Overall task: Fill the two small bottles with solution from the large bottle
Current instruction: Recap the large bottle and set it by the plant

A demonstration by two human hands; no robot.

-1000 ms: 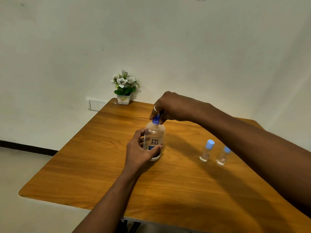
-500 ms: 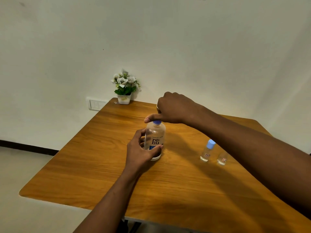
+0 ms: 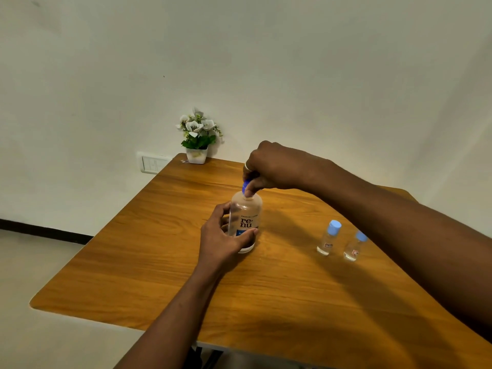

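Note:
The large clear bottle [image 3: 246,217] with a "renu" label stands upright near the middle of the wooden table [image 3: 266,302]. My left hand [image 3: 221,241] grips its lower body from the left. From above, my right hand [image 3: 271,166] pinches its blue cap [image 3: 245,186], which is mostly hidden by the fingers. Two small clear bottles with light blue caps stand upright to the right: one small bottle [image 3: 328,238] and, beside it, the other small bottle [image 3: 354,247], partly behind my right forearm.
A small white pot of white flowers [image 3: 197,139] stands at the table's far left corner, against the wall. A wall switch plate [image 3: 152,163] is just left of that corner. The table's near edge runs across the bottom.
My right hand has turned on the blue cap: half a second ago it lay flat over the cap, now its fingers pinch it with the cap showing. My left hand and the bottle stayed put.

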